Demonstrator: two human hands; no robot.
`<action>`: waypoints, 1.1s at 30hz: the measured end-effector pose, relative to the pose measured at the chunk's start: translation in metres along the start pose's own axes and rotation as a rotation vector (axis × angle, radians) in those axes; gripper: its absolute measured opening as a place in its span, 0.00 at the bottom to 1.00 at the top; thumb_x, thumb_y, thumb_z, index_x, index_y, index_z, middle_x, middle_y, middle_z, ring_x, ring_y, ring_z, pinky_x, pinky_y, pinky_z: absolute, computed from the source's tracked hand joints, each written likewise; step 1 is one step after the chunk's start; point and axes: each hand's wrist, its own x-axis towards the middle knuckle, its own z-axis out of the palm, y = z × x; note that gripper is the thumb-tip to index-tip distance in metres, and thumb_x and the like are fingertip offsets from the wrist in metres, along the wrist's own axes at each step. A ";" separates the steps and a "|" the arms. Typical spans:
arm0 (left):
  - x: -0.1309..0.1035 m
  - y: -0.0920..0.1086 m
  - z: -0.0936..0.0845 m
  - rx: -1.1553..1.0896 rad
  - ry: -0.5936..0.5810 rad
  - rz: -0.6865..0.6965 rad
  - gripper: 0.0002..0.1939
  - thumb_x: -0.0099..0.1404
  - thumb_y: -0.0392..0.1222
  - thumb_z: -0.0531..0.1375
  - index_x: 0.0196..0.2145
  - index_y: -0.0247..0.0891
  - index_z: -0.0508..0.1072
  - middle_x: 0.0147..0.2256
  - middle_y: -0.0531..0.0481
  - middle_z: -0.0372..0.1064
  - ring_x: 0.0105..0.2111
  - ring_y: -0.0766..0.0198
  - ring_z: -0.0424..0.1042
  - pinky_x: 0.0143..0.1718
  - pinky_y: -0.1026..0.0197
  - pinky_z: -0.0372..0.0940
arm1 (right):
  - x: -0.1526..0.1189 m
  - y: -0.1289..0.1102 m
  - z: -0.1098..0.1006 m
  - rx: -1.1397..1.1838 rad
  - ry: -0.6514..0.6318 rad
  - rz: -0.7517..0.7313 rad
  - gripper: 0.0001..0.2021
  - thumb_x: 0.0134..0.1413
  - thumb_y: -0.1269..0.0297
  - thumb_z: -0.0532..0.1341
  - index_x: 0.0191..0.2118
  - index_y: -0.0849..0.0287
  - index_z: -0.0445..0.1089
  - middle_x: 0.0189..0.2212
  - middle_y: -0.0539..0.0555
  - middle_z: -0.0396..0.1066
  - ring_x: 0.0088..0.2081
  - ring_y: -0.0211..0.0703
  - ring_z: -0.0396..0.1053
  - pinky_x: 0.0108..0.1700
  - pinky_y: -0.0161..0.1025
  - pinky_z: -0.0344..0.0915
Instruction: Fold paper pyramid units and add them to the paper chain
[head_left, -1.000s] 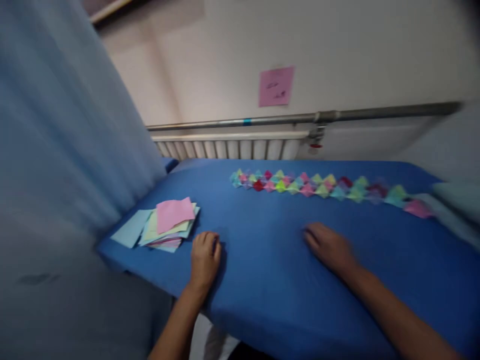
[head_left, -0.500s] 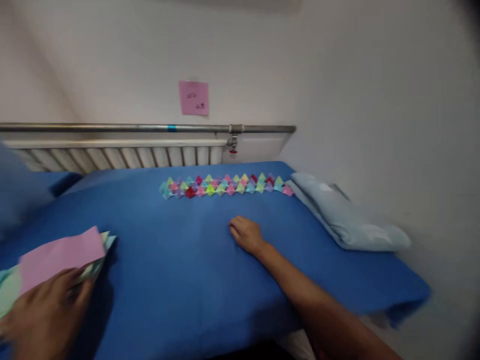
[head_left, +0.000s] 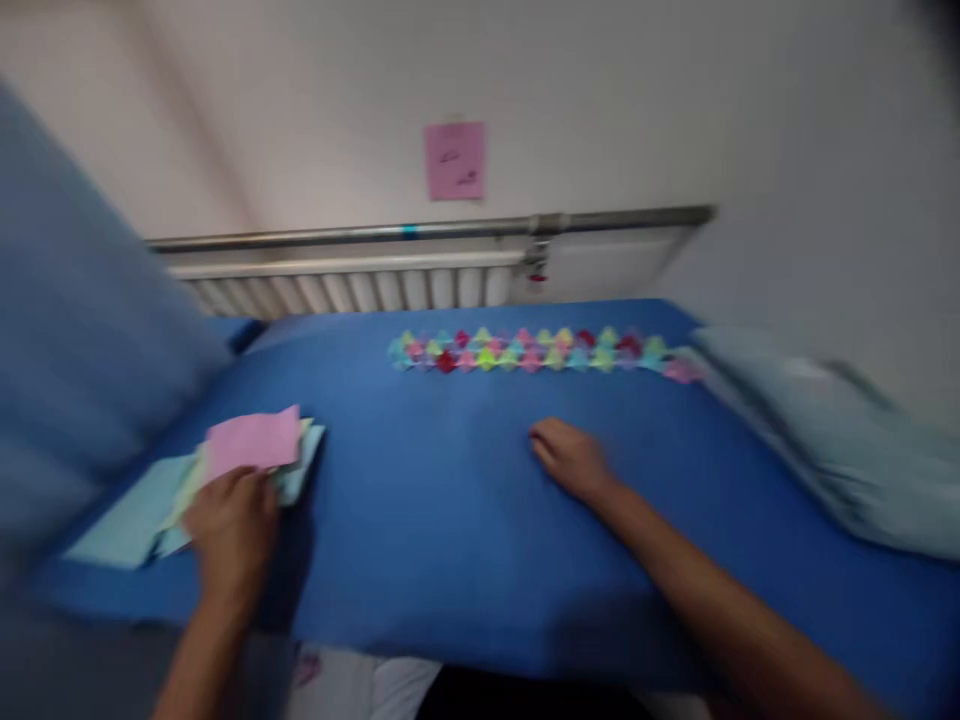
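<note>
On the left of the bed-like surface, my left hand (head_left: 236, 510) is at the near edge of a pink sheet of paper (head_left: 253, 443), fingers curled in against it. That sheet lies on top of a loose pile of pale green and light blue papers (head_left: 131, 515). My right hand (head_left: 568, 457) rests on the blue cloth (head_left: 420, 500) as a loose fist, with nothing showing in it. Beyond it lie rows of small folded paper diamonds (head_left: 525, 355) in many colours, running from the middle to the right.
A folded pale blue-green cloth or cushion (head_left: 840, 440) lies at the right. A blue curtain (head_left: 82, 330) hangs at the left. Behind the surface are a metal pipe (head_left: 465, 231), a white radiator (head_left: 360, 292) and a pink note (head_left: 456, 162) on the wall.
My view has swung left and somewhat down, so everything appears farther right. My left hand's fingers have curled in at the pink sheet. The right fist stays on the cloth.
</note>
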 end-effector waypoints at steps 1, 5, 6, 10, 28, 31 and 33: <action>0.007 0.007 0.001 0.088 -0.045 0.048 0.11 0.61 0.42 0.53 0.32 0.39 0.75 0.39 0.44 0.76 0.41 0.49 0.70 0.44 0.47 0.63 | 0.001 0.003 0.002 -0.001 0.025 -0.012 0.10 0.56 0.67 0.52 0.34 0.57 0.71 0.32 0.55 0.72 0.33 0.45 0.69 0.35 0.39 0.62; 0.020 0.016 0.007 0.225 -0.012 -0.003 0.14 0.64 0.44 0.53 0.35 0.37 0.77 0.43 0.41 0.75 0.43 0.48 0.70 0.44 0.48 0.61 | 0.008 0.014 0.015 0.003 0.074 -0.029 0.11 0.57 0.61 0.51 0.33 0.54 0.70 0.29 0.55 0.72 0.30 0.47 0.70 0.30 0.41 0.61; 0.018 0.015 0.007 0.222 -0.008 -0.009 0.13 0.63 0.44 0.54 0.36 0.37 0.77 0.44 0.41 0.75 0.44 0.48 0.69 0.44 0.48 0.61 | 0.008 0.014 0.017 0.007 0.071 -0.028 0.11 0.57 0.60 0.52 0.33 0.53 0.70 0.29 0.56 0.72 0.29 0.48 0.70 0.29 0.42 0.61; 0.009 0.013 0.003 0.212 -0.020 -0.024 0.12 0.61 0.43 0.58 0.39 0.38 0.77 0.47 0.41 0.73 0.47 0.47 0.68 0.47 0.47 0.60 | 0.006 0.013 0.017 0.004 0.067 0.018 0.10 0.57 0.58 0.52 0.31 0.51 0.69 0.30 0.58 0.73 0.29 0.49 0.70 0.27 0.43 0.61; 0.020 0.004 0.001 -0.032 0.006 -0.160 0.11 0.62 0.37 0.52 0.31 0.37 0.74 0.35 0.42 0.72 0.39 0.53 0.70 0.46 0.52 0.62 | 0.012 -0.005 0.002 -0.046 -0.033 0.116 0.17 0.52 0.55 0.48 0.33 0.57 0.71 0.32 0.56 0.74 0.32 0.49 0.73 0.29 0.42 0.66; 0.023 0.005 -0.003 -0.138 0.053 -0.217 0.08 0.60 0.39 0.54 0.28 0.38 0.73 0.34 0.44 0.72 0.39 0.54 0.69 0.46 0.51 0.62 | 0.013 -0.006 -0.001 -0.034 -0.083 0.137 0.16 0.52 0.55 0.48 0.33 0.56 0.71 0.32 0.56 0.74 0.32 0.49 0.73 0.29 0.42 0.66; 0.025 0.006 -0.008 -0.228 0.080 -0.266 0.05 0.57 0.40 0.58 0.26 0.39 0.72 0.33 0.47 0.72 0.38 0.55 0.69 0.45 0.53 0.62 | 0.013 -0.006 -0.002 -0.028 -0.096 0.153 0.16 0.52 0.55 0.48 0.33 0.55 0.71 0.33 0.56 0.74 0.33 0.50 0.73 0.29 0.42 0.66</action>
